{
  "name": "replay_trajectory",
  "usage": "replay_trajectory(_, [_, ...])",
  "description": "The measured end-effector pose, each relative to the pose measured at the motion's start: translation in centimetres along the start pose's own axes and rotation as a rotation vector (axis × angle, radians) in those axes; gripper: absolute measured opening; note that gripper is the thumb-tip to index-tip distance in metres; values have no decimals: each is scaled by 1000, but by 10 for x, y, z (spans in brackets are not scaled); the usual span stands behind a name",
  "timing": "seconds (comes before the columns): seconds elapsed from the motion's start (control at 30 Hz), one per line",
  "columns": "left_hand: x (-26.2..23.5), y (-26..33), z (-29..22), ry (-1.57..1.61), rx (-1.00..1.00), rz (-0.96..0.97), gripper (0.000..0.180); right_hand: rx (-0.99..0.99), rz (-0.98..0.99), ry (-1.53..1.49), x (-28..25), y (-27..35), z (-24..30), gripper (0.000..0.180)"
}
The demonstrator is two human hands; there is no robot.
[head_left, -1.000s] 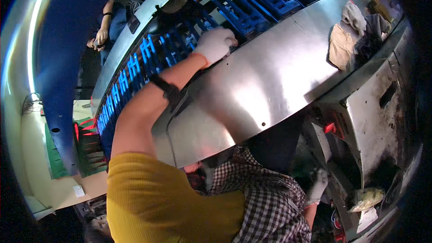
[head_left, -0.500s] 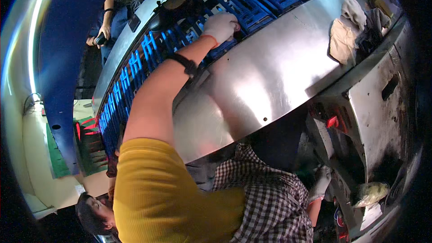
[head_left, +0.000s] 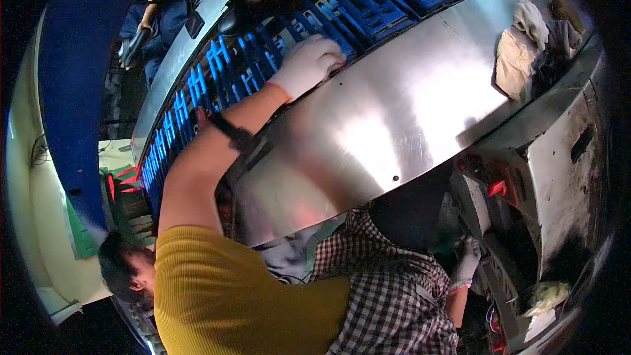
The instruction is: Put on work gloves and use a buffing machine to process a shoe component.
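Note:
My left hand (head_left: 307,67), in a white glove, reaches to the row of blue slotted holders (head_left: 368,10) at the far edge of the steel counter (head_left: 315,138). Its fingers curl down between the holders and the counter's edge, which hides their tips and anything in them. Down at the lower right, my right hand (head_left: 467,263) is gloved too. Its fingers are bent close to a dark metal frame (head_left: 503,289), and shadow hides whatever is in them.
Crumpled cloths and gloves (head_left: 526,49) lie at the counter's right end. A worn metal housing (head_left: 565,177) with a red part (head_left: 497,188) stands at right. Across the holders, a seated person's hand (head_left: 143,29) holds a dark object. Another person's head (head_left: 128,269) shows at lower left.
My left hand has moved left and slightly nearer along the holders, its fingers now curled lower. My right hand has hardly moved. The person across has shifted their hand and the dark object.

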State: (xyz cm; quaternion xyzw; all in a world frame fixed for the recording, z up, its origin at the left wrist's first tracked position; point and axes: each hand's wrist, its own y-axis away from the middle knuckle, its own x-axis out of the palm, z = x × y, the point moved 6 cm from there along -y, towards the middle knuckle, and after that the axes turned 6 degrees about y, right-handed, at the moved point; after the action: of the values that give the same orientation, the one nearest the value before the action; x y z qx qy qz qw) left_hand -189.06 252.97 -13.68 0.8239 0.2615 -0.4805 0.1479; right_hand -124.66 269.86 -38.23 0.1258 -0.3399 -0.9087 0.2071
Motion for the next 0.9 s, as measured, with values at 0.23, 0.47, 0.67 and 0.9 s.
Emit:
replay_trajectory(0.23, [1,15,-14,-61,-50,71,22,-31,1,102,-11,21,12,19])
replay_trajectory(0.47, [15,-36,-18,-31,-25,-44,25,-30,0,127,-6,28,24,17])
replay_trajectory(0.67, [3,-8,-23,-63,-88,48,24,-188,-47,380,2,61,61,17])
replay_trajectory(0.9, [-9,9,11,201,-122,6,19,-131,-45,35,-21,40,31,19])
